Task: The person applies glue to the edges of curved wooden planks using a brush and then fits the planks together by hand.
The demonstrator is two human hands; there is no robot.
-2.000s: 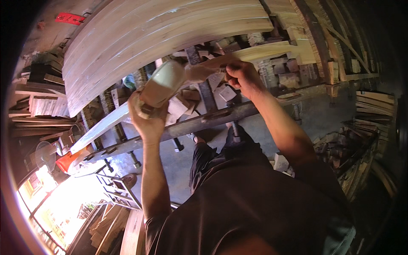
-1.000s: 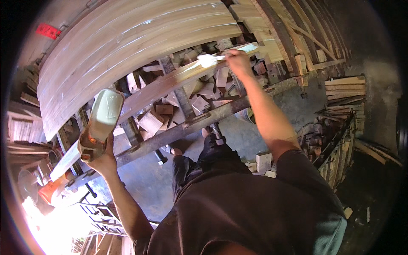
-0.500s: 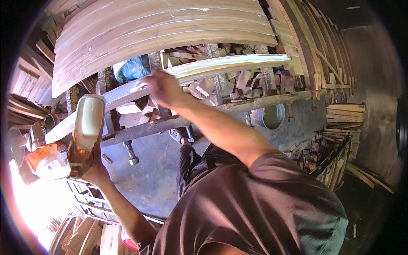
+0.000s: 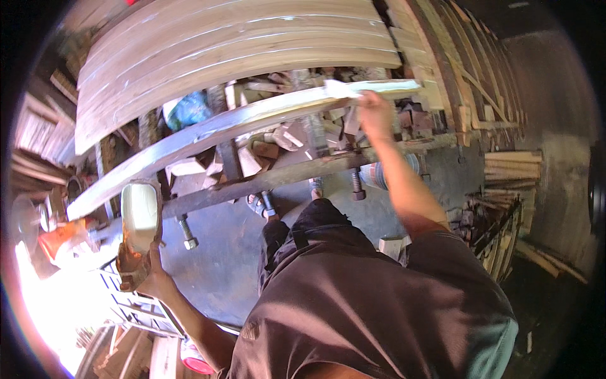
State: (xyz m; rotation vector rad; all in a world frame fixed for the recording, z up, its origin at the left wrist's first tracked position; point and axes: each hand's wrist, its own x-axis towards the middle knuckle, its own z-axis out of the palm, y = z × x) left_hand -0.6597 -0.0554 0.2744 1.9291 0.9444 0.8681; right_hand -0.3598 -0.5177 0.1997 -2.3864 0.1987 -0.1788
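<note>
My left hand (image 4: pixel 155 278) grips a cut-open, stained container (image 4: pixel 134 256) with white glue-like liquid (image 4: pixel 139 207) in it, held up at the left. My right hand (image 4: pixel 375 115) is closed on a small white flat spreader (image 4: pixel 338 90), blurred by motion, against the top edge of a long wooden board (image 4: pixel 189 140). A wet white coat covers that edge, thickest toward the right. The board stands on edge across notched metal bars. Behind it lie several planks (image 4: pixel 240 44) side by side, with whitish lines along their joints.
A metal rail (image 4: pixel 252 183) with large bolts (image 4: pixel 187 234) runs in front of the board. Wood offcuts (image 4: pixel 265 148) and a blue plastic bag (image 4: pixel 189 110) lie below. A bucket (image 4: pixel 404 165) stands behind my right forearm. Stacked lumber (image 4: pixel 512 165) is at the right, an orange bag (image 4: pixel 60 237) at the left.
My right hand has swept right along the board's edge with the spreader. My left hand and the container have shifted slightly right and down in view.
</note>
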